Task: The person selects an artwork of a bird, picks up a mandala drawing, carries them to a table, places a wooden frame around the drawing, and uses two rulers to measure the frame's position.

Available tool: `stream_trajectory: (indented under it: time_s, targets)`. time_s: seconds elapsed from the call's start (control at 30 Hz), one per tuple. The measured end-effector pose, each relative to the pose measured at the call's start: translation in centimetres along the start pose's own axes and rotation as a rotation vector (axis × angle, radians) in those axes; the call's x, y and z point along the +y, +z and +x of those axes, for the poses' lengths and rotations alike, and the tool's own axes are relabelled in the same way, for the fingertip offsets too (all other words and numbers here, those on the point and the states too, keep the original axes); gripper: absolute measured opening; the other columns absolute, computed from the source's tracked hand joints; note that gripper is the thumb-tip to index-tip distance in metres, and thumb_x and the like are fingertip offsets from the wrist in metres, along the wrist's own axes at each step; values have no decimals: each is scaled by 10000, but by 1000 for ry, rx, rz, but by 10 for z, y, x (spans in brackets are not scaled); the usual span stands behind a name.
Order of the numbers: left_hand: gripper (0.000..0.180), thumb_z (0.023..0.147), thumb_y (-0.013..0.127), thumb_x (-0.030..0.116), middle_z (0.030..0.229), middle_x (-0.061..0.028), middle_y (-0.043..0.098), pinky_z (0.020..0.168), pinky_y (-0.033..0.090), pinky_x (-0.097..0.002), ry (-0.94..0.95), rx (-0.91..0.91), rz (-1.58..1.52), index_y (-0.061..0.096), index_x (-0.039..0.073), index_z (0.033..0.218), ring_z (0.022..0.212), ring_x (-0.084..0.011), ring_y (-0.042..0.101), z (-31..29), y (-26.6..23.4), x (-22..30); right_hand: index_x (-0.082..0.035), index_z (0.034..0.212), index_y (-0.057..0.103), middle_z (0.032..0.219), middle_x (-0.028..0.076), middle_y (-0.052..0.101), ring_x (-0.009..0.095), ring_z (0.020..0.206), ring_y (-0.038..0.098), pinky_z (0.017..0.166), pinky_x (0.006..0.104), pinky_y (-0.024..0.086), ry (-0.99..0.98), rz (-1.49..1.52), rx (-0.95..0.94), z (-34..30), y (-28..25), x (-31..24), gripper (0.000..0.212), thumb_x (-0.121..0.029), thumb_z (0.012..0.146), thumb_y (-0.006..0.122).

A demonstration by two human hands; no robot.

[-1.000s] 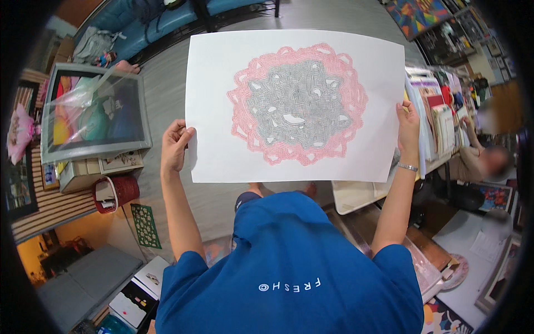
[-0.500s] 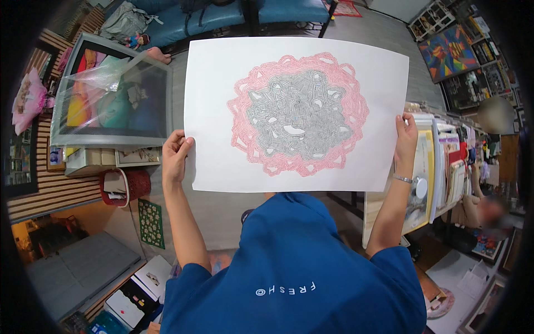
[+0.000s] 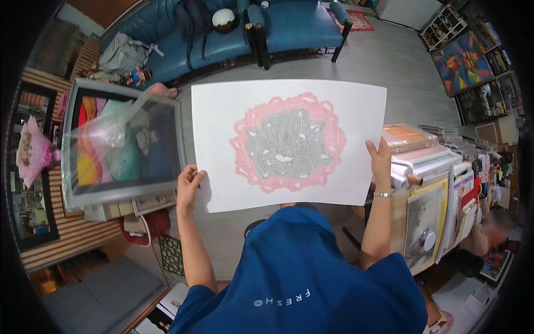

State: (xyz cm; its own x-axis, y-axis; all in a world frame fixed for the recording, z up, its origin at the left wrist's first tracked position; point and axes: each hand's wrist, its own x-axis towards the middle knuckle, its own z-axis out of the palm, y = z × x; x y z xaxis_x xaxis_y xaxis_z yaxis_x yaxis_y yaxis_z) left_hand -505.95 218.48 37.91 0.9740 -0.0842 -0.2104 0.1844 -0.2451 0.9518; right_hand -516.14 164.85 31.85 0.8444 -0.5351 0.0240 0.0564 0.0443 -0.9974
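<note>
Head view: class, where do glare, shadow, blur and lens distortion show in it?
In the head view, glare whitens the clear plastic film over the grey-framed colourful painting; same view, a faint shadow lies on the white rectangular paper sheet beside the left hand; same view, another person's head at right is blurred; the sheet's top edge bows, by lens or paper, I cannot tell.

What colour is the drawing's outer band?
The outer band is pinkish red, showing best in the head view.
</note>
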Motion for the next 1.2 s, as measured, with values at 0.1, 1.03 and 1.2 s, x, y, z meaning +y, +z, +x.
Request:
stream_trajectory:
  time_s: [0.1,1.03,1.2]
  targets:
    - [132,898,684,145,809,52,640,579,358,-201,-58,-33,7,640,60,988,683,-25,507,80,39,3,73,1247,552,1187,133,646,189,1114,574,991,317,419,-21,-30,3,55,10,-7,350,-94,946,613]
    - [168,918,631,119,738,-18,561,650,451,-278,197,-829,246,590,-12,1013,694,-89,515,577,696,207,55,1057,541,922,83,598,131,831,551,756,269,494,-57,-504,1209,331,-231,-61,270,-203,994,590]
    - [192,907,649,141,740,-23,548,645,439,-287,260,-764,55,572,-20,978,711,-95,501,668,834,262,69,1323,475,1228,145,588,184,1073,548,960,321,437,207,-399,1213,450,-333,-35,413,-148,989,586]
